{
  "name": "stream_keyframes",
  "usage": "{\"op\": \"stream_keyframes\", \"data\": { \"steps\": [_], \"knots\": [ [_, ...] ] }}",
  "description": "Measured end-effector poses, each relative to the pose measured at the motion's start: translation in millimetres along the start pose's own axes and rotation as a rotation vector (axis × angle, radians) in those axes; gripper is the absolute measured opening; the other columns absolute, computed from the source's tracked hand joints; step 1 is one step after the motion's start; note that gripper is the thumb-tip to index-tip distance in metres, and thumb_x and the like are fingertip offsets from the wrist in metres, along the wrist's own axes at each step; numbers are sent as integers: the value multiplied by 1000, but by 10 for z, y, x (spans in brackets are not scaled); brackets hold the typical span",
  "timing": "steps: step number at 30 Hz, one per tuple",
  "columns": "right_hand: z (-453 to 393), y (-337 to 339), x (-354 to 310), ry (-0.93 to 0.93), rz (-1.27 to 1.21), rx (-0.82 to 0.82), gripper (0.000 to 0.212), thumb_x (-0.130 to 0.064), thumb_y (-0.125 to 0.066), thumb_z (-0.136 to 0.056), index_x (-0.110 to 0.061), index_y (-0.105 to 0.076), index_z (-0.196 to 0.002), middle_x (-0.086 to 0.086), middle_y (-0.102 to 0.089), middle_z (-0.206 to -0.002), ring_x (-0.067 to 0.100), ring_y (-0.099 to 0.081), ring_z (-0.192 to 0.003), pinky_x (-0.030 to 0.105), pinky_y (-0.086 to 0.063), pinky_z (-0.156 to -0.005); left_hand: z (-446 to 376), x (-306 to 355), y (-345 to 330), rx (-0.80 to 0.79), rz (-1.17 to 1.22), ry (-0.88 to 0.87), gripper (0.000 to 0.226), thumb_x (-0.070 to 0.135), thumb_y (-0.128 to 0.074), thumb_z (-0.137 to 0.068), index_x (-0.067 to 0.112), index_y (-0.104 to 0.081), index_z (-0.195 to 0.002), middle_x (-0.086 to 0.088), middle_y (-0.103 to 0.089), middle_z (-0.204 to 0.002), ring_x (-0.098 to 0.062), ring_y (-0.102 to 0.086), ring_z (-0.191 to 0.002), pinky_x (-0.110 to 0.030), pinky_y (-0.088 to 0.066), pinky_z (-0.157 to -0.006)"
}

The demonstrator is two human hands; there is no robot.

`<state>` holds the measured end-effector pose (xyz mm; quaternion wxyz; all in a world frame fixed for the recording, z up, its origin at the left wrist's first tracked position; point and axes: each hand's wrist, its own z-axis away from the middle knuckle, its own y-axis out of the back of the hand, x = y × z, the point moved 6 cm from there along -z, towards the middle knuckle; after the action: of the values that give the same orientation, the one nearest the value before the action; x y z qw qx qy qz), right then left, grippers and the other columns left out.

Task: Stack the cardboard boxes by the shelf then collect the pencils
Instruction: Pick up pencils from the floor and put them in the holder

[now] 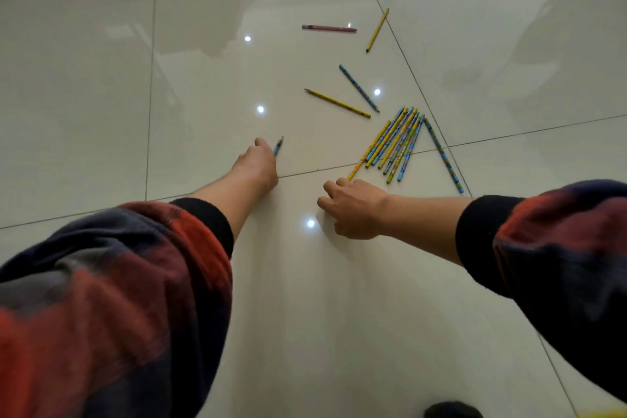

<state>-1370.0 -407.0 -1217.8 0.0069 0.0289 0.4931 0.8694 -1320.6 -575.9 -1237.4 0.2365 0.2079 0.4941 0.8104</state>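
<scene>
Pencils lie scattered on a glossy tiled floor. My left hand (255, 164) is closed around a blue pencil (278, 146) whose tip sticks out past the fingers. My right hand (354, 209) pinches the near end of a yellow pencil (371, 149) at the left edge of a bunch of several yellow and blue pencils (397, 146). A lone blue pencil (442, 154) lies to the right of the bunch. Farther off lie a yellow pencil (337, 103), a blue one (359, 87), another yellow one (377, 30) and a pink one (329, 28). No cardboard boxes are in view.
The cream floor tiles (101, 78) show dark grout lines and bright light reflections. Blurred reflections of furniture sit at the top edge. A dark rounded object (453, 410) peeks in at the bottom edge. My patterned red and dark sleeves fill the lower corners.
</scene>
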Motion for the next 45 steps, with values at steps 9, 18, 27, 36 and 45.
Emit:
{"op": "stream_keyframes", "data": {
  "steps": [9,18,27,36,45],
  "knots": [
    [316,219,325,-245,-24,-66,42,-36,-50,-94,-12,-50,-128,14,-47,-126,32,-50,-117,37,-41,-75,17,803,256,-43,234,-120,38,20,-41,-99,0,-49,-130,-20,-54,-129,-36,-56,-114,-35,-46,-85],
    [669,-307,1313,-382,-16,11,39,-30,-45,-94,-13,-46,-129,13,-45,-131,31,-48,-118,41,-44,-85,-204,1831,21,13,207,-292,56,48,-65,-84,10,-54,-123,-10,-56,-122,-28,-57,-109,-34,-45,-83],
    [315,-363,1982,-585,-331,201,52,-44,-41,-97,-10,-39,-136,14,-36,-139,33,-40,-125,47,-40,-92,-336,2253,-170,21,107,-227,52,40,-72,-79,6,-52,-114,-15,-60,-113,-34,-60,-104,-34,-45,-75],
    [199,-462,2172,-698,-460,190,54,-41,-44,-94,-11,-35,-138,15,-35,-140,33,-38,-125,46,-36,-94,-280,2221,-254,-145,41,-179,39,30,-49,-98,0,-44,-122,-23,-52,-124,-39,-54,-110,-35,-38,-77],
    [49,-280,2218,-694,-457,227,53,-43,-46,-93,-11,-41,-134,14,-40,-134,32,-41,-121,44,-37,-94,-214,1911,118,-122,108,-141,29,21,-41,-101,-2,-41,-118,-27,-55,-114,-40,-53,-98,-33,-32,-68]
  ]
}}
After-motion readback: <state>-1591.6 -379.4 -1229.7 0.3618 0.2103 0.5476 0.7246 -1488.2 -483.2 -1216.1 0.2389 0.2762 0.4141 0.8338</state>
